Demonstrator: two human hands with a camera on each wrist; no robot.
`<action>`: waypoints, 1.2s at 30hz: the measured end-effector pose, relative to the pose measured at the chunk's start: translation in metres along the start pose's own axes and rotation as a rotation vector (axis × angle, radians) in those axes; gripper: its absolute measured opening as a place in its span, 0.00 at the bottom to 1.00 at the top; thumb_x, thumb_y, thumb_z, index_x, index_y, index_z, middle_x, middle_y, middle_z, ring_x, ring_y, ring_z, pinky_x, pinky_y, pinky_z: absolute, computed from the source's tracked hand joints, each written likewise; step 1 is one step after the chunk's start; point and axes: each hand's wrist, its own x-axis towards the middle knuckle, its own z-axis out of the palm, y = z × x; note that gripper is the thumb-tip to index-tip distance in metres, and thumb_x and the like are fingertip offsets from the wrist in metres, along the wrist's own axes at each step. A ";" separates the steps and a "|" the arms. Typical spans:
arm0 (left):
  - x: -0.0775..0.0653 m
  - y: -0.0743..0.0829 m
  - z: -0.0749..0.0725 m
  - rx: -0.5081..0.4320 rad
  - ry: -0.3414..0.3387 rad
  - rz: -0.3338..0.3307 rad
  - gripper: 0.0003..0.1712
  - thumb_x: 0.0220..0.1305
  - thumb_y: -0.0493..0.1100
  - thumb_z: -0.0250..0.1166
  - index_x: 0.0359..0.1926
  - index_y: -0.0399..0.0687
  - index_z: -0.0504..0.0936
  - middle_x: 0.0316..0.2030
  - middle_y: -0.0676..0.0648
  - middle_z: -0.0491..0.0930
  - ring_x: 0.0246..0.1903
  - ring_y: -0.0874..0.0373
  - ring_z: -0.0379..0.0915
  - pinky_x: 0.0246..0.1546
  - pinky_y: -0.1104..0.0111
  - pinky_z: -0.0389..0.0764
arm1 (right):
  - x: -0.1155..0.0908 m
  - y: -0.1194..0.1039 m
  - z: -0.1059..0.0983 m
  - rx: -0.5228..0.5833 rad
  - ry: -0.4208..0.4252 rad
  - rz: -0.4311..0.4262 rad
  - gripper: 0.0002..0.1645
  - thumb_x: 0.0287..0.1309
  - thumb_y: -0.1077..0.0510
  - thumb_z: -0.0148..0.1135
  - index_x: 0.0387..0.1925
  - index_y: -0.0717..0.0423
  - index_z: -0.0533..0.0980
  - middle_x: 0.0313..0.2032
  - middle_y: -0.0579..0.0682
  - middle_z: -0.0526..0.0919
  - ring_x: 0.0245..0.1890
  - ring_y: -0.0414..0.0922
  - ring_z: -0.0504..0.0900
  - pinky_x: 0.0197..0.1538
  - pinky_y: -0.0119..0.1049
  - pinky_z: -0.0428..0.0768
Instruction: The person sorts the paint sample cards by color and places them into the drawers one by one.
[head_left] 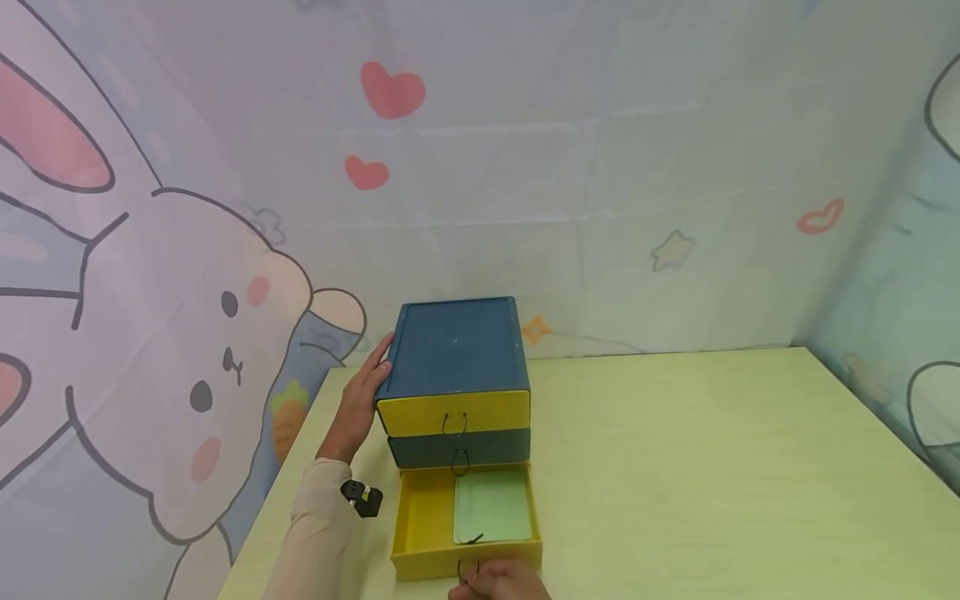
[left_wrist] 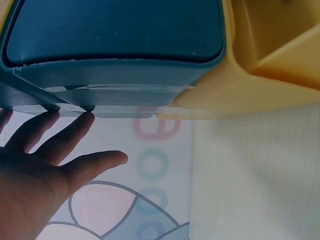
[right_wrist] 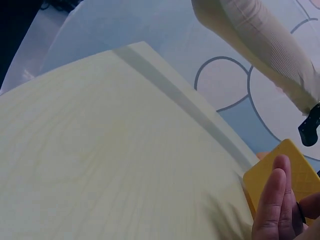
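A small stacked drawer unit [head_left: 459,346] with a dark blue top stands on the table. Its bottom yellow drawer [head_left: 422,512] is pulled out, and a pale green notebook-like item [head_left: 492,504] lies in its right part. My right hand [head_left: 501,581] pinches the black cord loop [head_left: 460,570] at that drawer's front; in the right wrist view, two fingers [right_wrist: 272,200] lie along the yellow front. Against the unit's left side rests my left hand [head_left: 362,407], fingers extended, with fingertips [left_wrist: 86,120] touching the casing in the left wrist view.
Above the open drawer are a yellow top drawer [head_left: 487,412] and a dark green middle drawer [head_left: 495,447], both closed, with cord loops. A pale table [head_left: 697,467] stretches to the right. Behind it hangs a printed cloth backdrop [head_left: 600,167]. A small black device [head_left: 362,498] sits on the left wrist.
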 end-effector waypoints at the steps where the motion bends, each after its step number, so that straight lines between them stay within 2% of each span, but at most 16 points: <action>1: 0.000 0.000 0.000 -0.003 0.002 -0.002 0.31 0.78 0.65 0.38 0.78 0.80 0.48 0.81 0.54 0.43 0.78 0.38 0.49 0.75 0.38 0.54 | 0.000 -0.001 0.001 -0.005 0.005 0.001 0.12 0.69 0.64 0.54 0.41 0.67 0.82 0.35 0.55 0.91 0.32 0.38 0.89 0.41 0.36 0.87; 7: -0.001 0.002 0.000 -0.003 -0.003 -0.003 0.32 0.79 0.64 0.38 0.80 0.75 0.46 0.81 0.53 0.43 0.78 0.38 0.49 0.75 0.38 0.55 | 0.001 -0.011 0.007 -0.040 0.057 0.003 0.14 0.71 0.63 0.52 0.32 0.63 0.81 0.34 0.55 0.91 0.28 0.38 0.87 0.37 0.36 0.87; 10: -0.001 0.001 0.000 0.000 -0.002 -0.003 0.33 0.79 0.64 0.38 0.80 0.74 0.46 0.81 0.53 0.43 0.78 0.38 0.50 0.75 0.38 0.55 | 0.005 -0.017 0.007 -0.059 0.069 0.021 0.14 0.72 0.62 0.51 0.37 0.64 0.81 0.35 0.54 0.91 0.26 0.37 0.85 0.36 0.36 0.86; 15: -0.002 0.001 -0.001 0.008 0.003 -0.005 0.32 0.78 0.66 0.38 0.79 0.79 0.47 0.81 0.54 0.44 0.78 0.39 0.50 0.75 0.38 0.54 | 0.012 -0.023 0.005 -0.027 0.037 0.026 0.14 0.75 0.59 0.50 0.44 0.64 0.79 0.37 0.50 0.90 0.26 0.38 0.87 0.36 0.36 0.87; 19: -0.002 0.001 -0.001 0.008 0.005 0.003 0.33 0.78 0.66 0.37 0.79 0.77 0.47 0.81 0.53 0.44 0.78 0.38 0.50 0.75 0.37 0.54 | 0.015 -0.026 0.004 -0.017 0.025 -0.006 0.12 0.76 0.59 0.48 0.44 0.62 0.77 0.39 0.50 0.89 0.28 0.39 0.88 0.34 0.35 0.87; 27: -0.002 0.002 0.001 0.002 -0.004 0.005 0.31 0.78 0.66 0.38 0.78 0.81 0.48 0.81 0.54 0.44 0.78 0.39 0.50 0.75 0.38 0.54 | 0.021 -0.031 0.004 -0.046 0.044 -0.027 0.14 0.76 0.60 0.47 0.40 0.63 0.77 0.41 0.53 0.89 0.32 0.44 0.91 0.33 0.35 0.88; 32: -0.002 0.001 0.000 0.016 0.000 0.004 0.31 0.78 0.66 0.38 0.78 0.80 0.47 0.81 0.54 0.44 0.78 0.39 0.50 0.75 0.38 0.54 | 0.027 -0.033 0.004 -0.070 0.069 -0.047 0.16 0.76 0.57 0.48 0.37 0.64 0.77 0.41 0.52 0.90 0.33 0.44 0.91 0.32 0.34 0.88; 36: -0.002 0.002 0.000 0.025 0.002 0.005 0.32 0.78 0.65 0.37 0.79 0.77 0.47 0.81 0.52 0.45 0.78 0.38 0.51 0.75 0.37 0.55 | 0.035 -0.036 0.004 -0.086 0.097 -0.040 0.15 0.77 0.59 0.47 0.39 0.65 0.76 0.41 0.53 0.90 0.33 0.45 0.91 0.32 0.33 0.87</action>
